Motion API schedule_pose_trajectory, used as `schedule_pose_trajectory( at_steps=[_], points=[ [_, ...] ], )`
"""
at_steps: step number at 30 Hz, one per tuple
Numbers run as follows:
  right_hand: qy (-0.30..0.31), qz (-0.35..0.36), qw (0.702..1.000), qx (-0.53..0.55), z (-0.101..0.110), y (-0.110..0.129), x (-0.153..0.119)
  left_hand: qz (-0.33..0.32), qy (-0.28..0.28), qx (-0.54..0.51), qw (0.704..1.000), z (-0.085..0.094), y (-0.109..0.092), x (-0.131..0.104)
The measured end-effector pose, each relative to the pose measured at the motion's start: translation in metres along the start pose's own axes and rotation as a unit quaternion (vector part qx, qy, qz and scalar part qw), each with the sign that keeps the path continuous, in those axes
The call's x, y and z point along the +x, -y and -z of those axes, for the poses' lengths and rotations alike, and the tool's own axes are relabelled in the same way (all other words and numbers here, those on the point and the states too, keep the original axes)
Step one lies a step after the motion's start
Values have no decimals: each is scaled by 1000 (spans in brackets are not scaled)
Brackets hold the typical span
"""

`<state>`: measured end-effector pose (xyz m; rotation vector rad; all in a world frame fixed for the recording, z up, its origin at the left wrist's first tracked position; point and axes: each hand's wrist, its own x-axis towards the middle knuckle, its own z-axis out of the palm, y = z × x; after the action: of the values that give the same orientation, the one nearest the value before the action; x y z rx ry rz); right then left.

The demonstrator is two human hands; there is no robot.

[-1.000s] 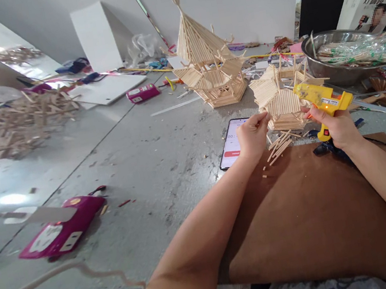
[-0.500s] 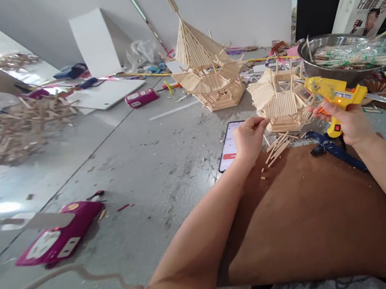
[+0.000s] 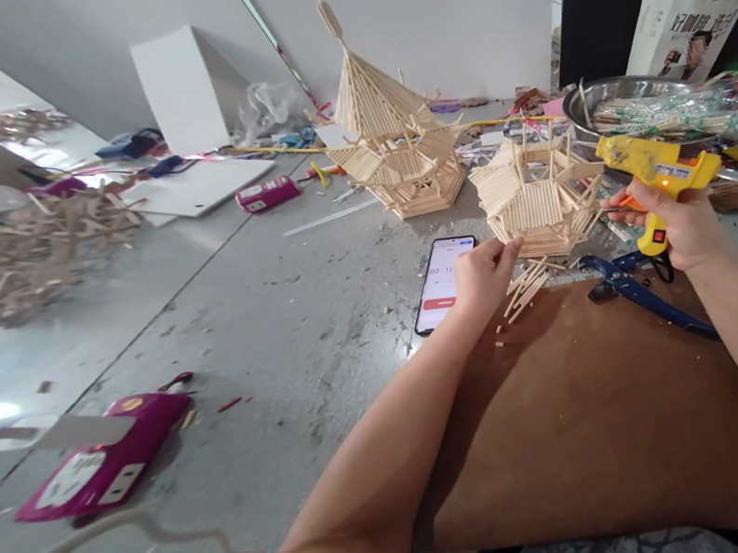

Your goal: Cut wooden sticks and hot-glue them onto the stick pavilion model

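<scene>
My right hand (image 3: 685, 219) grips a yellow hot glue gun (image 3: 658, 167), its nozzle pointing left over the right side of a small wooden-stick pavilion model (image 3: 541, 205). At the lower left of that model, my left hand (image 3: 486, 276) is closed in a pinch; what sits between the fingertips is too small to make out. Several short loose sticks (image 3: 528, 288) lie just below these fingers. A phone (image 3: 438, 288) showing a timer is partly covered by the left hand. Blue-handled cutters (image 3: 655, 295) rest below the glue gun.
Behind stands a taller stick pavilion (image 3: 406, 138) with a pointed roof. A metal bowl (image 3: 588, 122) of wrapped sticks is at the back right. A brown board (image 3: 599, 427) lies before me. Left are a stick pile (image 3: 31, 248) and a magenta device (image 3: 108, 452).
My right hand has shifted slightly right with the glue gun. The left hand has lowered a little and stays pinched by the small model. The camera view has moved slightly.
</scene>
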<state>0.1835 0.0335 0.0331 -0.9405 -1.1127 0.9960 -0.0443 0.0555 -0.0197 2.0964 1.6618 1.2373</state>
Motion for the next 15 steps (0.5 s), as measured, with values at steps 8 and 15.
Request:
schedule_pose_trajectory(
  at_steps=[8, 15],
  points=[
    [-27, -32, 999, -31, 43, 39, 15, -206, 231, 81, 947, -6, -35, -25],
    [-34, -96, 991, -88, 89, 23, -8, -131, 299, 222, 919, -4, -50, -23]
  ],
)
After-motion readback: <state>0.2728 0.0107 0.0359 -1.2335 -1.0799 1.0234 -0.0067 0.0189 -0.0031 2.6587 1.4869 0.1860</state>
